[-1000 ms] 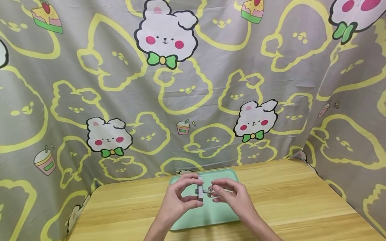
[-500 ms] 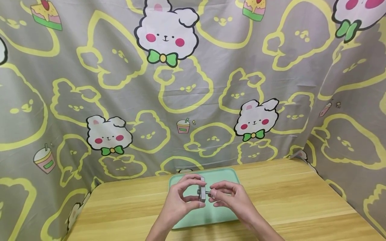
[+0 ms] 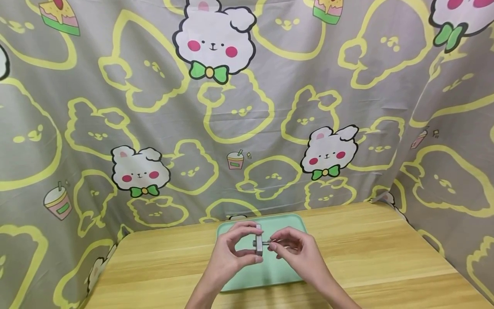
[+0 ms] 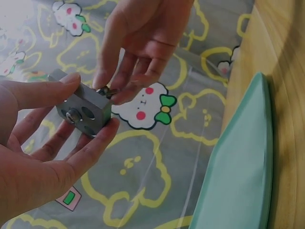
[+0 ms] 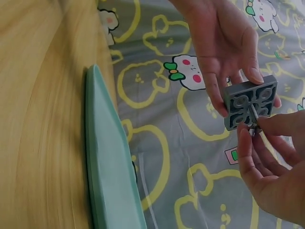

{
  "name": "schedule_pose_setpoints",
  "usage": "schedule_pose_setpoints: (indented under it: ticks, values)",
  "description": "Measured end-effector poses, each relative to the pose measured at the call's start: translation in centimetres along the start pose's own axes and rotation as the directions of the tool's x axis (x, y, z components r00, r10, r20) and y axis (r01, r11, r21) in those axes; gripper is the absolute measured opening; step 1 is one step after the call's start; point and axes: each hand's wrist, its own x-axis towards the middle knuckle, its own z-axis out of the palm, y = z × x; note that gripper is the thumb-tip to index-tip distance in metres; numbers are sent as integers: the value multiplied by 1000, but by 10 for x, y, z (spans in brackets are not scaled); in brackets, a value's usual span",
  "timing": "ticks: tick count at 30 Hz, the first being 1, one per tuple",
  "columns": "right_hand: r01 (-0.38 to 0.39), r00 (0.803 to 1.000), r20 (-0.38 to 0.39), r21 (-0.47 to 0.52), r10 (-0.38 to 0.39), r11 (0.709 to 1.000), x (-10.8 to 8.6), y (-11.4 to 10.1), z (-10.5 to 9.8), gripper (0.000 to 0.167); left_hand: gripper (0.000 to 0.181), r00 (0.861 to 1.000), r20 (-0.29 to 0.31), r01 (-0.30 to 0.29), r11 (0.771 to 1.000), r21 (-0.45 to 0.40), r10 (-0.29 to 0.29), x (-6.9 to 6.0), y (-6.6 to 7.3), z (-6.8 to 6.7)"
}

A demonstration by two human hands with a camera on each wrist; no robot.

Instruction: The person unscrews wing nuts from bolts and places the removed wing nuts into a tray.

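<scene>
My left hand [image 3: 229,253] holds a square grey block [image 4: 86,107] on edge between thumb and fingers, above the tray. In the left wrist view one flat face shows round holes and a bolt head [image 4: 72,115] at its middle. Out of the ribbed other face, in the right wrist view, sticks the bolt's threaded shank [image 5: 254,112]. My right hand [image 3: 299,249] pinches a small shiny metal piece [image 5: 255,129] at the shank's free end. Fingertips mostly hide that piece, so I cannot tell its exact shape.
Below both hands a mint green tray [image 3: 270,274] lies on the wood-grain table [image 3: 370,253]. A grey curtain [image 3: 270,128] with yellow outlines and white cartoon animals hangs behind the table and along its sides.
A second ago the metal piece showed between the right fingertips; now the fingers cover most of it and grip it differently. The left hand and block stay nearly in place.
</scene>
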Motion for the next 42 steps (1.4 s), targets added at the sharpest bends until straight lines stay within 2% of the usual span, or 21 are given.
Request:
schedule_pose_setpoints:
  ticks: [3, 5, 6, 7, 9, 12, 15, 18, 21, 23, 27, 29, 30, 31, 32, 35, 37, 38, 39, 40, 42]
  values:
    - [136, 990, -19, -48, -137, 990, -1, 0, 3, 10, 48, 1000, 0, -10, 1000, -13, 10, -1, 0, -1]
    - [250, 967, -25, -98, -253, 963, -2, 1, 4, 14, 49, 1000, -2, -14, 1000, -19, 14, -1, 0, -2]
    - [310, 949, -23, -124, -315, 943, -1, 2, 4, 18, 49, 1000, -3, -16, 1000, -22, 16, -1, 0, -2]
    - [372, 925, -18, -150, -379, 916, -1, 3, 5, 22, 50, 1000, -4, -17, 999, -27, 17, -2, 0, -3]
    - [490, 866, -1, -207, -501, 847, 0, 5, 5, 28, 50, 1000, -6, -18, 999, -39, 18, -2, 1, -4]
    - [614, 773, 23, -273, -633, 740, 3, 9, 5, 37, 51, 1000, -5, -19, 998, -55, 19, -3, 2, -5]
    - [689, 697, 35, -305, -716, 657, 5, 12, 5, 35, 52, 1000, -5, -20, 998, -60, 20, -4, 3, -5]
    - [737, 641, 39, -309, -766, 601, 6, 13, 7, 21, 53, 1000, -12, -19, 998, -55, 18, -5, 4, -6]
    - [761, 608, 42, -315, -793, 567, 7, 12, 9, 7, 54, 1000, -18, -17, 998, -52, 16, -5, 4, -6]
    - [765, 602, 46, -320, -797, 559, 7, 11, 10, 4, 54, 1000, -21, -15, 999, -52, 14, -6, 4, -6]
    - [743, 623, 39, -341, -781, 576, 6, 12, 6, 8, 51, 1000, -16, -11, 999, -44, 11, -3, 4, -6]
    - [709, 661, 24, -344, -750, 615, 5, 11, 4, 18, 50, 1000, -9, -10, 999, -38, 9, -1, 4, -5]
    - [688, 687, 13, -335, -727, 644, 4, 10, 2, 23, 50, 1000, -6, -10, 999, -35, 10, 0, 4, -5]
    - [661, 719, 0, -313, -695, 682, 3, 9, 1, 27, 50, 1000, -4, -10, 999, -34, 10, 1, 4, -5]
    - [622, 759, -12, -283, -651, 730, 2, 8, 1, 30, 49, 1000, -5, -11, 999, -33, 11, 1, 4, -5]
    - [436, 891, -61, -167, -451, 884, 0, 4, 0, 27, 49, 1000, -13, -17, 999, -27, 16, 2, 4, -5]
    - [255, 962, -84, -60, -259, 965, 0, 1, 0, 19, 49, 1000, -18, -15, 1000, -19, 15, 1, 4, -5]
    - [160, 983, -90, -13, -160, 987, 0, 0, -1, 17, 49, 1000, -18, -13, 1000, -14, 12, 1, 5, -5]
    - [72, 994, -89, 32, -68, 997, 1, -1, -1, 18, 49, 1000, -19, -10, 1000, -8, 10, 1, 5, -5]
    - [-12, 997, -77, 78, 18, 997, 1, -2, -2, 22, 49, 1000, -18, -7, 1000, -5, 7, 1, 5, -5]
    - [-145, 988, -29, 157, 152, 977, 3, -2, -3, 30, 48, 1000, -16, -1, 1000, 3, 1, 0, 4, -4]
